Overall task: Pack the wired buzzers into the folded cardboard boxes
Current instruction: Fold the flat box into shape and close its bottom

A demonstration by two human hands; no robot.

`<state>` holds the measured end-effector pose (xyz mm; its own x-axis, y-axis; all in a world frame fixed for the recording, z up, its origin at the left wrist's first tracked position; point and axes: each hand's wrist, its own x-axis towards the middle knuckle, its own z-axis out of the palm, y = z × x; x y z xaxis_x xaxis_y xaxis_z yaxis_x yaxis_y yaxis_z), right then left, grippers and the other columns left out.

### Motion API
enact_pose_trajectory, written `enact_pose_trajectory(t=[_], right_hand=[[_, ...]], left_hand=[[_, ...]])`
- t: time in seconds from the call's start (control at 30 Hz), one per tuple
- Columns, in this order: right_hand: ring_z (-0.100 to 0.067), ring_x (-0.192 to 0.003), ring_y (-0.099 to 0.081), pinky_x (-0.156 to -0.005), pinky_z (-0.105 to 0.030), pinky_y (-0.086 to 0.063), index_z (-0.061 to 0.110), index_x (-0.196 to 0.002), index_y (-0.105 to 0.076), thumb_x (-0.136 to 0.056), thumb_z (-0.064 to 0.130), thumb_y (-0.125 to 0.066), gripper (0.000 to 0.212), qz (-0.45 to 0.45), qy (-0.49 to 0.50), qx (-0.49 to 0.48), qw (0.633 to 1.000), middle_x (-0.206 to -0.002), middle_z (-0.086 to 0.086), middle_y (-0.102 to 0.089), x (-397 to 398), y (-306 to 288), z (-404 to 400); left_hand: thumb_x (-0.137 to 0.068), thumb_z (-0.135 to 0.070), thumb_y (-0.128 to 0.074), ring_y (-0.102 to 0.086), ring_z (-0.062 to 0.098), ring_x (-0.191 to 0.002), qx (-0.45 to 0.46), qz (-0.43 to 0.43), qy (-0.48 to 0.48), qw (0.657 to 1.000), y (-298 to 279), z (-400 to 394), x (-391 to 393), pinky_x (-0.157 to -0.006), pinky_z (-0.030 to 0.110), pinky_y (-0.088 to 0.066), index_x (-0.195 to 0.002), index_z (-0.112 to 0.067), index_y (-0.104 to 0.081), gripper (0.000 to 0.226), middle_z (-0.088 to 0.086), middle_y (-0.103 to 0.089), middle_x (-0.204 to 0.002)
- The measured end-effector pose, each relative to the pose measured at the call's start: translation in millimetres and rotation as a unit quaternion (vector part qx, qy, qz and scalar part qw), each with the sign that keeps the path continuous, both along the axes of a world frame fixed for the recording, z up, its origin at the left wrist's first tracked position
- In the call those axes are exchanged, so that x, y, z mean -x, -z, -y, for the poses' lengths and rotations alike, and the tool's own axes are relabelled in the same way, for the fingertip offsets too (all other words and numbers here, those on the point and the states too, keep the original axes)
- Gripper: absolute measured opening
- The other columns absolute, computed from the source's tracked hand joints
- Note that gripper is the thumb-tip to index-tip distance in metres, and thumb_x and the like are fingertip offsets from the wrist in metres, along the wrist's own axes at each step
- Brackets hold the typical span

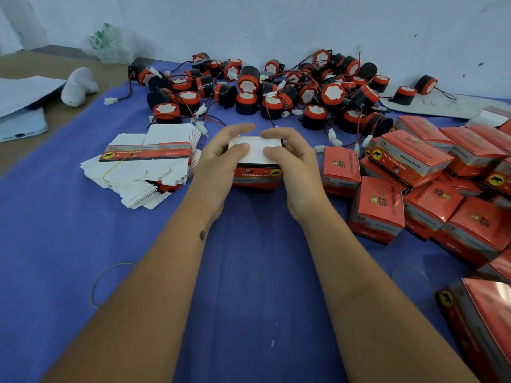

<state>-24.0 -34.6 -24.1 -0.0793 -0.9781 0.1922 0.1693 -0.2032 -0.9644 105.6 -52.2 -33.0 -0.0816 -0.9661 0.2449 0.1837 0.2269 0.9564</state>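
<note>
A stack of flat unfolded box blanks (143, 167) is lying at the left on the blue cloth (55, 244) covering the tabletop, its right edge just beside the left hand (218, 161). Both hands are holding one red cardboard box (257, 172) at the centre, the left fingers (239, 131) and the right hand's (293, 164) fingers curling over its white top flap, thumbs pressing it. Loose wired buzzers (276, 87) are lying heaped behind, while closed red boxes (414, 183) are crowding the right edge, leaving open cloth nearest the person.
</note>
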Motion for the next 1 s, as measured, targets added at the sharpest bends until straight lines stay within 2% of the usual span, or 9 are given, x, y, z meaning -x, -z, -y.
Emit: enact_pose_trajectory(t=[0.23, 0.33, 0.4, 0.47, 0.53, 0.63, 0.83, 0.9, 1.0], right_hand=[[-0.018, -0.088, -0.063, -0.075, -0.034, -0.056, 0.027, -0.091, -0.058, -0.088, 0.003, -0.06, 0.024, -0.095, 0.093, 0.018, 0.991, -0.093, 0.0, -0.065, -6.2, 1.5, 0.2], [-0.007, -0.078, -0.053, -0.069, -0.019, -0.046, 0.02, -0.089, -0.059, -0.096, 0.011, -0.054, 0.013, -0.091, 0.077, 0.051, 0.992, -0.083, 0.007, -0.058, -5.8, 2.9, -3.0], [-0.005, -0.078, -0.05, -0.068, -0.013, -0.041, 0.013, -0.093, -0.06, -0.101, 0.014, -0.047, 0.015, -0.058, 0.061, 0.062, 0.995, -0.085, 0.004, -0.056, -3.7, 3.8, -3.6], [-0.004, -0.077, -0.053, -0.067, -0.011, -0.043, 0.007, -0.098, -0.061, -0.101, 0.014, -0.045, 0.018, -0.027, 0.048, 0.065, 0.996, -0.087, 0.001, -0.058, -1.7, 3.8, -4.4], [-0.001, -0.072, -0.056, -0.064, -0.011, -0.044, 0.005, -0.099, -0.062, -0.099, 0.008, -0.046, 0.016, -0.025, 0.043, 0.063, 0.997, -0.083, 0.005, -0.06, -1.1, 3.8, -4.2], [0.003, -0.069, -0.058, -0.061, -0.013, -0.047, 0.012, -0.1, -0.064, -0.093, 0.001, -0.052, 0.018, -0.042, 0.056, 0.04, 0.997, -0.078, 0.015, -0.062, 0.1, 4.6, -3.2], [0.0, -0.073, -0.059, -0.064, -0.015, -0.049, 0.015, -0.104, -0.066, -0.093, 0.003, -0.051, 0.022, -0.037, 0.051, 0.042, 0.997, -0.082, 0.012, -0.063, -1.8, 8.0, -1.8], [0.002, -0.073, -0.06, -0.063, -0.015, -0.049, 0.016, -0.104, -0.067, -0.09, -0.001, -0.049, 0.029, -0.02, 0.05, 0.032, 0.998, -0.084, 0.015, -0.064, 0.2, 6.9, -1.2], [-0.006, -0.082, -0.061, -0.067, -0.023, -0.054, 0.03, -0.102, -0.066, -0.089, -0.002, -0.049, 0.038, -0.061, 0.068, 0.008, 0.996, -0.095, 0.008, -0.064, 2.2, 7.8, 0.2]], left_hand=[[-0.092, -0.009, -0.053, -0.064, 0.001, -0.08, 0.017, 0.031, -0.044, 0.998, 0.1, -1.6, 1.8, -0.066, 0.021, -0.054, -0.114, -0.036, -0.065, 0.036, -0.014, -0.065, -0.09], [-0.089, -0.038, -0.05, -0.058, 0.011, -0.117, -0.02, 0.018, -0.013, 1.0, 0.4, -2.2, -0.6, -0.099, 0.035, -0.049, -0.124, -0.039, -0.059, 0.036, -0.009, -0.059, -0.126], [-0.084, -0.041, -0.049, -0.048, 0.018, -0.132, -0.035, 0.008, 0.002, 0.999, 0.1, -3.8, -2.3, -0.112, 0.044, -0.038, -0.125, -0.045, -0.055, 0.042, -0.005, -0.051, -0.142], [-0.08, -0.031, -0.049, -0.053, 0.013, -0.122, -0.031, 0.034, 0.01, 0.999, 0.5, -5.2, -1.8, -0.106, 0.036, -0.043, -0.127, -0.046, -0.054, 0.05, -0.006, -0.054, -0.135], [-0.081, -0.018, -0.053, -0.058, 0.008, -0.1, -0.029, 0.078, 0.012, 0.996, 2.8, -4.5, -0.2, -0.088, 0.025, -0.05, -0.128, -0.044, -0.053, 0.054, -0.01, -0.06, -0.117], [-0.088, -0.001, -0.054, -0.061, -0.002, -0.084, -0.021, 0.101, 0.022, 0.994, 6.7, -2.2, 1.5, -0.074, 0.015, -0.051, -0.128, -0.041, -0.052, 0.056, -0.012, -0.061, -0.103], [-0.096, -0.011, -0.047, -0.058, 0.005, -0.099, -0.034, 0.082, 0.01, 0.996, 7.6, -0.9, 0.2, -0.076, 0.014, -0.047, -0.14, -0.044, -0.041, 0.055, -0.001, -0.051, -0.135], [-0.097, -0.014, -0.05, -0.058, 0.002, -0.101, -0.033, 0.104, 0.002, 0.994, 7.3, -1.4, 0.8, -0.081, 0.016, -0.046, -0.139, -0.042, -0.043, 0.052, -0.006, -0.054, -0.132], [-0.097, -0.014, -0.054, -0.06, -0.012, -0.085, -0.027, 0.113, -0.006, 0.993, 7.8, 0.6, 2.5, -0.069, 0.008, -0.046, -0.134, -0.039, -0.047, 0.044, -0.016, -0.057, -0.116]])
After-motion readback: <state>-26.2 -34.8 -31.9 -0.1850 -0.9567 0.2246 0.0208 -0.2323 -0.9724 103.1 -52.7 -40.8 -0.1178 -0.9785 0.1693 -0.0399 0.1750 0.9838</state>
